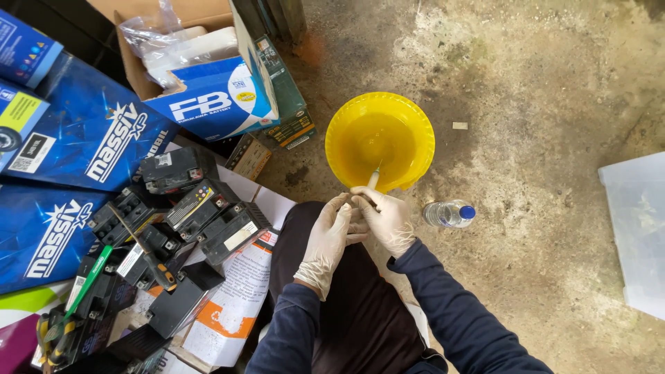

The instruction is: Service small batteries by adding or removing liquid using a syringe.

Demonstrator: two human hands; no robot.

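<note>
Both my hands wear pale latex gloves and meet in front of my knees. My right hand point(385, 216) grips a thin white stick-like tool point(373, 179) whose tip reaches into a yellow plastic basin point(409, 121) on the concrete floor. My left hand point(330, 234) is closed against the right hand's fingers, touching the lower end of the same tool. What the tool is exactly cannot be told. The basin's inside looks yellow and wet.
A small clear bottle with a blue cap point(450, 213) lies right of my hands. Several black batteries point(197, 208) and screwdrivers point(142, 249) lie at left among blue cartons point(97, 138). An open cardboard box point(201, 83) stands behind. A translucent lid point(636, 228) lies at far right.
</note>
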